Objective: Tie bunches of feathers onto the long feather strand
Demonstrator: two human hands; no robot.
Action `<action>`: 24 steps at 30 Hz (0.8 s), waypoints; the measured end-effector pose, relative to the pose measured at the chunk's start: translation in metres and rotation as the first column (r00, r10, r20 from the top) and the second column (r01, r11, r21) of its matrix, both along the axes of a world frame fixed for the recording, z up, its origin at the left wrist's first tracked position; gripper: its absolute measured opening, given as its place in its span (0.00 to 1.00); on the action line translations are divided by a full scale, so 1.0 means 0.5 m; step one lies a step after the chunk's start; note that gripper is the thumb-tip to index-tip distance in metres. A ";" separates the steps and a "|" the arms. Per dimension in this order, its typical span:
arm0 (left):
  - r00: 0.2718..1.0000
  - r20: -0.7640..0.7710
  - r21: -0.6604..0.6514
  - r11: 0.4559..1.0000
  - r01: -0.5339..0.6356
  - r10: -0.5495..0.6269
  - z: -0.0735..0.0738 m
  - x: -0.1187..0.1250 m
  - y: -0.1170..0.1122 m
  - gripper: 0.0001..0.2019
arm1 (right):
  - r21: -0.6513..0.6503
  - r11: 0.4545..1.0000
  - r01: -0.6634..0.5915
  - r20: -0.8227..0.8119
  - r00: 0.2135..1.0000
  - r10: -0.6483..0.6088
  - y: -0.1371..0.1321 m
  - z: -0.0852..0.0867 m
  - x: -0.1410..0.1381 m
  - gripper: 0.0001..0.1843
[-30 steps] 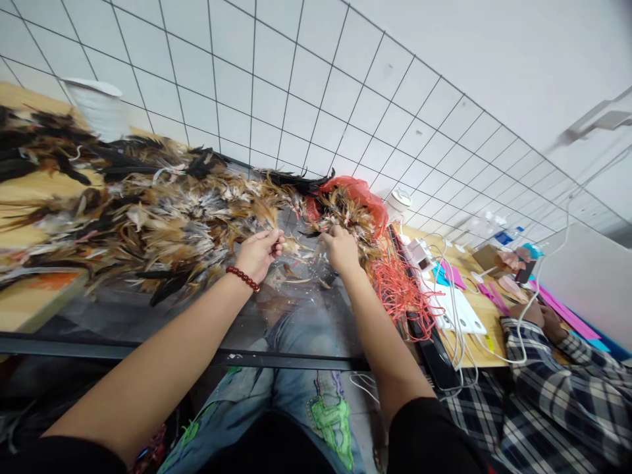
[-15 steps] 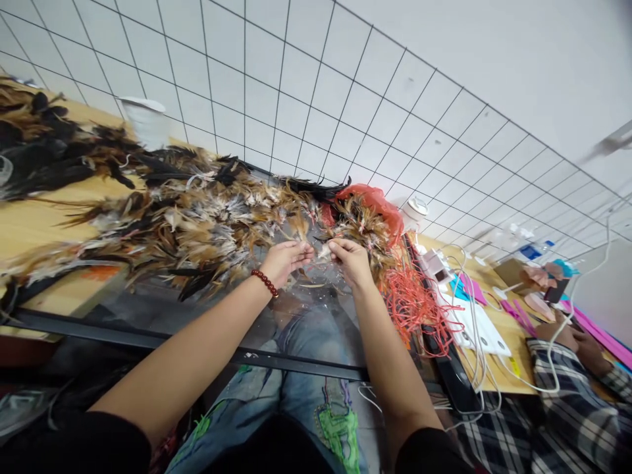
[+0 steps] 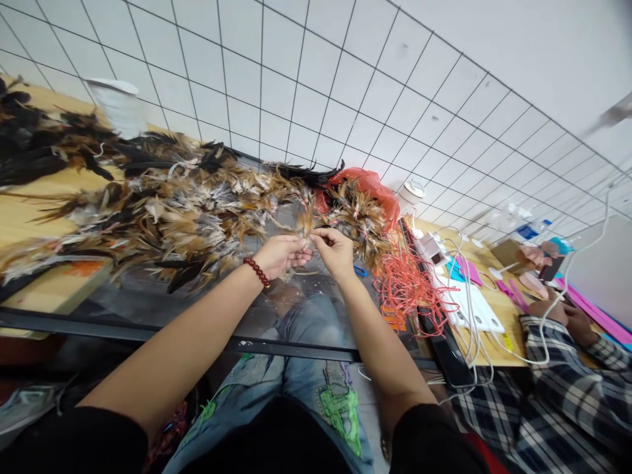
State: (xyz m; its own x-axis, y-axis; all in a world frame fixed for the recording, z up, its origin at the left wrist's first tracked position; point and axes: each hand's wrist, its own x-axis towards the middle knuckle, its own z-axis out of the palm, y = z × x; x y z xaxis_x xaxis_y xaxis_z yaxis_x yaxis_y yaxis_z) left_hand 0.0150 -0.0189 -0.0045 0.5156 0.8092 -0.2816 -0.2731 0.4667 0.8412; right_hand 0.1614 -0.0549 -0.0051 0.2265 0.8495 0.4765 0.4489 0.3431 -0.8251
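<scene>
Tawny, fluffy barbs fan upward from a small feather tuft (image 3: 306, 220), its pale base caught where the two hands meet over the clear, glossy sheet (image 3: 241, 306) that covers this part of the counter (image 3: 24, 214). The left hand (image 3: 280, 255) pinches it between thumb and forefinger, the remaining fingers loosely curled below. The right hand (image 3: 336, 251) presses thumb and fingertip together at the same base; which quills each one grips is too small to tell.

If one pinch slackens while the other tugs, smooth quills could slide apart and the tuft could splay. Being so light, loose plumes might also drift off at a slight draught, and the pale scraps (image 3: 316, 289) just below the hands could cling to them.

Left of the left hand spreads a feather pile (image 3: 197, 210), downy grey-white at the roots, brown and black at the tips; a careless sweep of the beaded bracelet (image 3: 257, 271), round and polished, might drag some along. To the right of the right hand, thin red string (image 3: 402, 283) lies in a wiry tangle whose loops could snag the forearm. Beyond that hand, a crinkled red plastic bag (image 3: 378, 191) backs a bristly feather cluster (image 3: 363, 220).
</scene>
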 end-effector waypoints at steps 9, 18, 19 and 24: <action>0.995 0.015 0.168 0.981 0.093 -0.097 0.005 -0.006 0.000 0.11 | -0.021 0.998 0.064 -0.056 0.996 -0.065 0.006 0.001 0.026 0.12; 0.913 0.254 -0.005 0.945 -0.328 0.319 0.010 -0.009 0.017 0.05 | -0.201 0.929 0.311 0.631 0.766 -0.121 0.040 -0.040 0.047 0.10; 0.911 0.258 -0.007 0.943 -0.331 0.322 0.009 -0.009 0.017 0.05 | -0.205 0.920 0.333 0.688 0.718 -0.107 0.044 -0.039 0.039 0.10; 0.920 0.251 -0.009 0.952 -0.307 0.300 0.006 -0.009 0.017 0.05 | -0.261 0.910 0.321 0.711 0.702 -0.044 0.051 -0.027 0.026 0.08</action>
State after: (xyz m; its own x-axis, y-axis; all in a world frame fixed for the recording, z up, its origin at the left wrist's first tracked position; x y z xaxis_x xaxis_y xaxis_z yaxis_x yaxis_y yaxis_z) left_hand 0.0106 -0.0103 -0.0012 0.2939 0.9439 -0.1504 -0.5984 0.3044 0.7411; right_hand 0.1746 -0.0293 -0.0188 0.1291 0.9594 0.2508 0.9497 -0.0468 -0.3097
